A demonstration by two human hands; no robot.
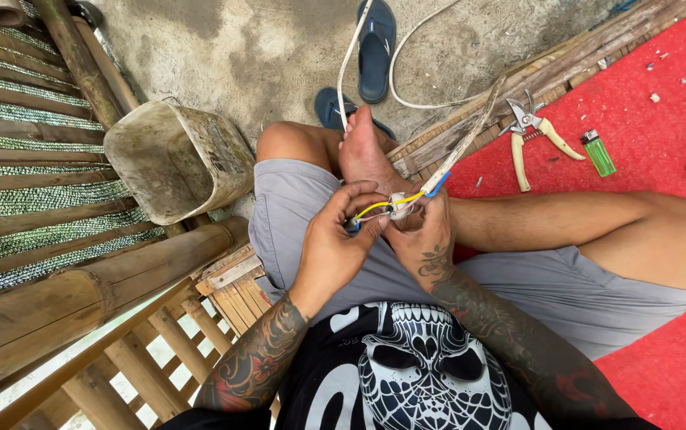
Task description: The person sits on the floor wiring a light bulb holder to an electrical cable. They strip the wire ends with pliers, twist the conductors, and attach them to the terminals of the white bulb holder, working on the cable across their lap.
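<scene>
My left hand (333, 243) pinches one small white fitting (399, 205) from the left; my right hand (422, 239) clamps it from below, equally near. One white cable (470, 135) runs up-right, with yellow (375, 209) and blue (438, 185) cores. Further right lie one pair of cutters (530, 131) and one green lighter (598, 151).

Single head-worn view, looking steeply down and slightly forward from close above the lap; near enough to fill the centre with both hands, taking in crossed legs, red mat (661, 119) right, bamboo railing (80, 295) left.
</scene>
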